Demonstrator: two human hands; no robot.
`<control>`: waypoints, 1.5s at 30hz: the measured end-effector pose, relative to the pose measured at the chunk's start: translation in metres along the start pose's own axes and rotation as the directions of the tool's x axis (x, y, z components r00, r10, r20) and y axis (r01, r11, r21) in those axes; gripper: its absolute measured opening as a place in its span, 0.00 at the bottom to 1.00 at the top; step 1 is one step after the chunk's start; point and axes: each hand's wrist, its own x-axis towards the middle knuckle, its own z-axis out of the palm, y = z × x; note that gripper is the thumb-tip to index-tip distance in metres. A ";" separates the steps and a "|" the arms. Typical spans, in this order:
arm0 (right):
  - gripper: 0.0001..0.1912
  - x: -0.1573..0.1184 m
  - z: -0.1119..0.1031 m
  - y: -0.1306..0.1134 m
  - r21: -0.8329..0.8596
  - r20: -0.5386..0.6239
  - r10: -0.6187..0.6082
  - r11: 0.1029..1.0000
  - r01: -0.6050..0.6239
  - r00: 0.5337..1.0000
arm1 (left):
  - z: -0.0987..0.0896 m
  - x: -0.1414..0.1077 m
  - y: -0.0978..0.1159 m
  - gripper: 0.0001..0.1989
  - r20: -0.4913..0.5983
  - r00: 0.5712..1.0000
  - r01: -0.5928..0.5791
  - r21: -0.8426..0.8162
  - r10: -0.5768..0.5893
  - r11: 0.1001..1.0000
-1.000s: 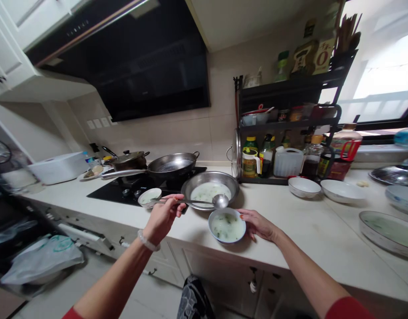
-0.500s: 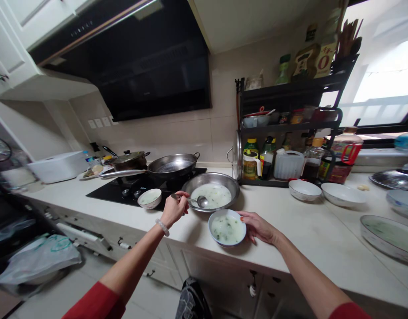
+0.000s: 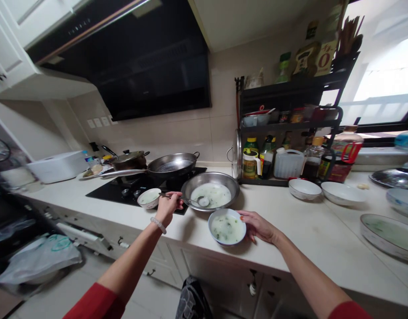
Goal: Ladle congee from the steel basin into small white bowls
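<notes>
My left hand (image 3: 169,207) is closed around the handle of a ladle (image 3: 203,201), whose scoop rests in the pale, milky soup inside a wide metal basin (image 3: 235,191). Green bits float in that soup. In front of the basin, a bowl (image 3: 227,227) with a pale blue rim is filled nearly to the brim with the same soup. My right hand (image 3: 258,227) grips this bowl at its right side, the thumb on the rim and the other fingers partly hidden. Just left of my left hand stands a small patterned bowl (image 3: 149,198) with soup in it.
A long-handled metal wok (image 3: 172,164) and a lidded pot (image 3: 128,159) are on the black stove (image 3: 107,191). Two white bowls (image 3: 304,189) stand before a black rack (image 3: 290,179) of bottles. At the far right is an oval dish (image 3: 390,239) of soup.
My left hand has shifted a little left and down with the ladle handle. The scoop stays in the basin and now holds pale liquid. My right hand and its bowl have hardly moved.
</notes>
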 end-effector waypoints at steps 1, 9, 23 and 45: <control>0.32 0.000 0.000 0.000 0.003 -0.002 -0.001 1.000 0.001 1.000 | -0.001 0.000 0.000 0.05 0.000 1.000 0.003 -0.009 -0.003 1.000; 0.31 0.001 -0.002 0.002 -0.004 0.000 0.000 1.000 0.000 1.000 | -0.005 0.000 0.003 0.05 0.005 0.998 0.057 -0.050 -0.057 0.997; 0.31 0.002 -0.003 0.002 -0.008 0.008 0.001 1.000 -0.001 1.000 | -0.010 0.001 0.005 0.04 -0.001 0.996 0.086 -0.070 -0.087 0.994; 0.30 0.002 -0.003 0.003 0.008 0.027 -0.021 1.000 0.021 0.999 | -0.010 -0.001 0.007 0.05 0.013 0.996 0.089 -0.066 -0.088 0.994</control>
